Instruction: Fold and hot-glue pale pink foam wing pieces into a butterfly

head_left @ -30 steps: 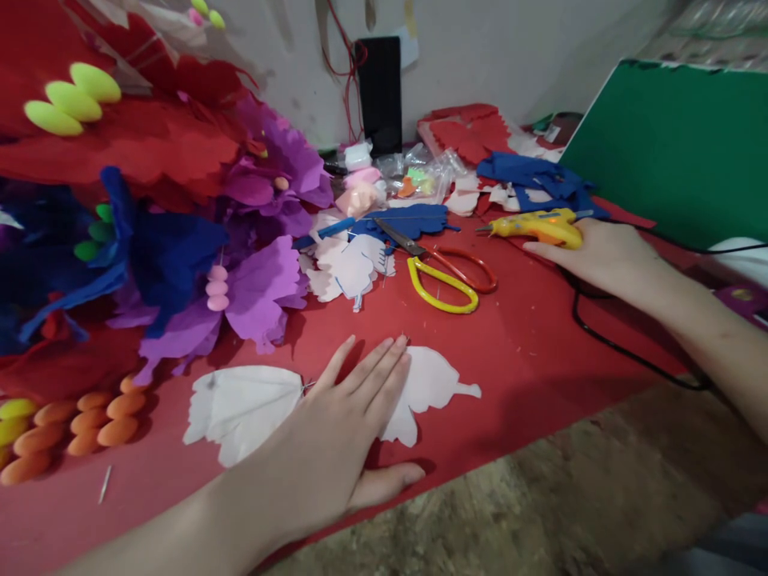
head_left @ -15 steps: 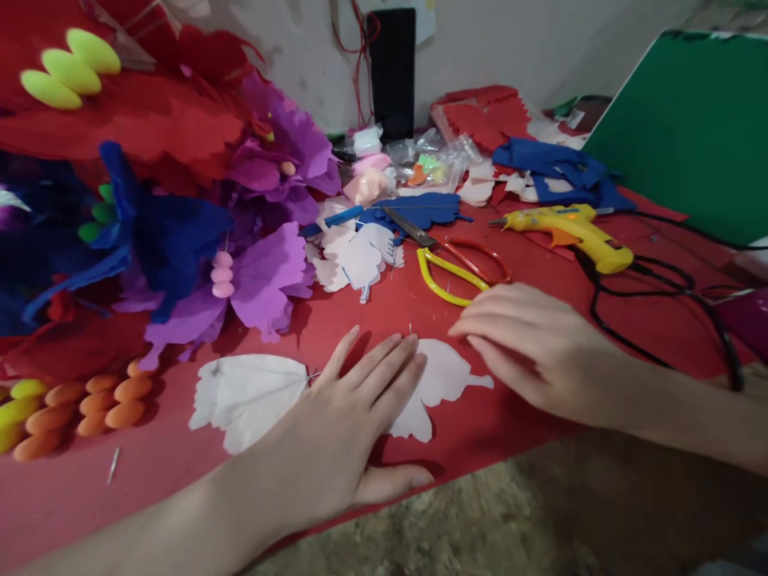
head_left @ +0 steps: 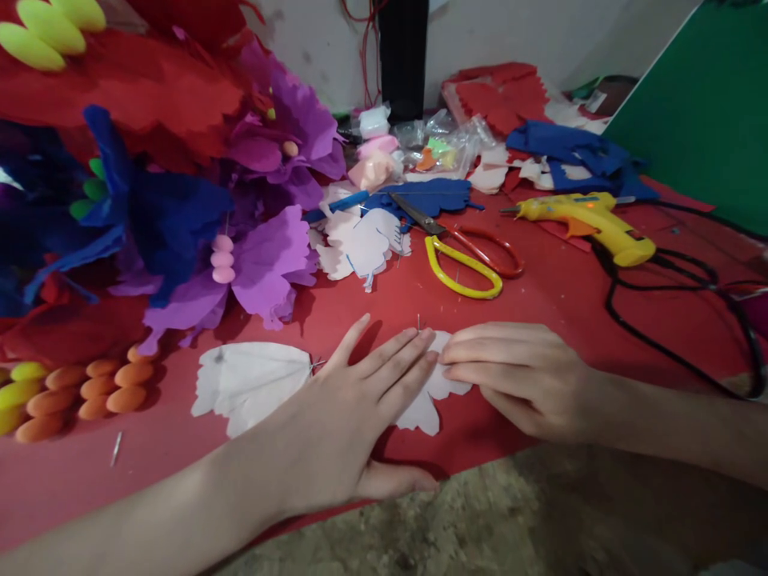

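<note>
My left hand [head_left: 360,408] lies flat with its fingers spread, pressing on a white scalloped cutout [head_left: 420,412] on the red tabletop. My right hand [head_left: 528,376] has its fingers together and bent over the cutout's right side, covering its narrow tip; the thumb is mostly hidden. A thin pin [head_left: 418,322] sticks out by my left fingertips. Left of that hand, a gathered white winged piece [head_left: 255,380] lies partly under the wrist, with crossed thin strands at its narrow end.
Scissors [head_left: 465,268] with red and yellow handles lie beyond my hands. A yellow glue gun [head_left: 591,224] with a black cord rests at right. Purple fabric butterflies [head_left: 273,260] and orange oval pieces [head_left: 129,384] crowd the left. White cutouts [head_left: 363,244] lie near a blue pen [head_left: 348,202].
My right hand has moved left and down, from beside the white cutout onto its right side. My left hand stays spread on the cutout. The view has tilted slightly.
</note>
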`<state>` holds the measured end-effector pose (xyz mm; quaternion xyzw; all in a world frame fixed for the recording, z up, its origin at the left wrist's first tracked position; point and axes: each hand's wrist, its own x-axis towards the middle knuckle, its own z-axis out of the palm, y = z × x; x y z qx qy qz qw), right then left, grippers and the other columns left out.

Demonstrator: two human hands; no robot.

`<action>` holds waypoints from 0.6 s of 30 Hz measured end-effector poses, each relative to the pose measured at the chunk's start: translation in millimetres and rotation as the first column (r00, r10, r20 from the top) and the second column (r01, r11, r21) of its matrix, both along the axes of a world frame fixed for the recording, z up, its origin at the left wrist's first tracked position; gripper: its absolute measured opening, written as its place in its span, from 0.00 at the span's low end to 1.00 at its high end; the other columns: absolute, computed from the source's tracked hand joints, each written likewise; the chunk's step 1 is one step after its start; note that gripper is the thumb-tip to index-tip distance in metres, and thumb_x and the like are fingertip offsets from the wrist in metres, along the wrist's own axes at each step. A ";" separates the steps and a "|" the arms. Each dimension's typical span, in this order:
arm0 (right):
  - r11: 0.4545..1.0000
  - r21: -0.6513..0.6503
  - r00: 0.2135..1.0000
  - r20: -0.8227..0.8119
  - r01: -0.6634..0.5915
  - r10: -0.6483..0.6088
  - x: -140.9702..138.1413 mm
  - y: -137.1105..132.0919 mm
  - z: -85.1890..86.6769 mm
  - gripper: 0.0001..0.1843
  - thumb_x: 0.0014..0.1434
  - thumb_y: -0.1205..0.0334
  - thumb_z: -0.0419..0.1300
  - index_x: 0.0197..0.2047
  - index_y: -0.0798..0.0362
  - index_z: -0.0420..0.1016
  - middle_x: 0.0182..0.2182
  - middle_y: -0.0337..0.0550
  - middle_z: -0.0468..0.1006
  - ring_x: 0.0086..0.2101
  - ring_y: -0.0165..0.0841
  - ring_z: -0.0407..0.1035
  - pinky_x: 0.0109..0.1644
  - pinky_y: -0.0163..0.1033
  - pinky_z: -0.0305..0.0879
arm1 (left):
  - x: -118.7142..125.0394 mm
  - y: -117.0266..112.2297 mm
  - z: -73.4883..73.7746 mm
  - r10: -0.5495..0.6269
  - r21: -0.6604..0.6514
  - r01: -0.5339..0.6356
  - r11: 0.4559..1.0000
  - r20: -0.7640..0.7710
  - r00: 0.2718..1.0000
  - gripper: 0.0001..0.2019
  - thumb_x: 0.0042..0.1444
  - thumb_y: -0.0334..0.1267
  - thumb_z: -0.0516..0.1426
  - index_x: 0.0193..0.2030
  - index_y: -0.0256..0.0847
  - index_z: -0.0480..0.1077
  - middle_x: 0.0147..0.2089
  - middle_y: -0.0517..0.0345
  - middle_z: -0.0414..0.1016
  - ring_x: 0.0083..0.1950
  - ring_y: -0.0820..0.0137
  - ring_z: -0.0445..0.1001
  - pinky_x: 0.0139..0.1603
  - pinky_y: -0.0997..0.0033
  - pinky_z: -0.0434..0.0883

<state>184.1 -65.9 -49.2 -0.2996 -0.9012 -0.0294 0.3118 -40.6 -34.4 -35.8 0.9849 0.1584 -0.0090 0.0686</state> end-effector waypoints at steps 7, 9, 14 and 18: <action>0.997 -0.077 0.996 -0.079 0.032 -0.038 -0.7 1.1 1.5 0.11 0.58 0.74 0.48 0.33 0.56 0.70 0.34 0.42 0.78 0.36 0.24 0.71 0.44 0.27 0.68 | -3.5 -3.7 4.5 -0.051 -0.021 0.052 0.998 0.032 0.998 0.40 0.59 0.60 0.46 0.67 0.27 0.45 0.69 0.43 0.46 0.69 0.62 0.48 0.68 0.53 0.32; 0.996 -0.084 0.996 -0.077 0.028 -0.034 -0.7 1.5 1.3 0.11 0.58 0.74 0.48 0.33 0.56 0.70 0.34 0.42 0.78 0.36 0.24 0.72 0.43 0.27 0.68 | -4.2 -5.8 4.7 -0.055 -0.026 0.055 0.998 0.020 0.998 0.40 0.59 0.60 0.45 0.66 0.26 0.46 0.69 0.42 0.46 0.69 0.62 0.49 0.68 0.55 0.30; 0.995 -0.092 0.997 -0.072 0.025 -0.031 0.0 2.9 1.5 0.11 0.58 0.74 0.48 0.33 0.55 0.70 0.33 0.41 0.78 0.36 0.24 0.72 0.43 0.27 0.68 | -3.6 -7.5 0.8 -0.071 -0.050 0.071 0.996 0.003 0.997 0.41 0.56 0.61 0.49 0.66 0.29 0.49 0.68 0.39 0.48 0.68 0.57 0.51 0.68 0.47 0.36; 0.995 -0.089 0.997 -0.065 0.032 -0.038 -0.5 2.1 1.8 0.11 0.58 0.74 0.48 0.32 0.55 0.70 0.34 0.42 0.78 0.36 0.24 0.72 0.43 0.27 0.68 | -3.1 -6.5 -2.4 -0.079 -0.065 0.079 0.995 0.017 0.997 0.39 0.54 0.61 0.51 0.66 0.38 0.52 0.67 0.34 0.47 0.68 0.51 0.50 0.63 0.36 0.45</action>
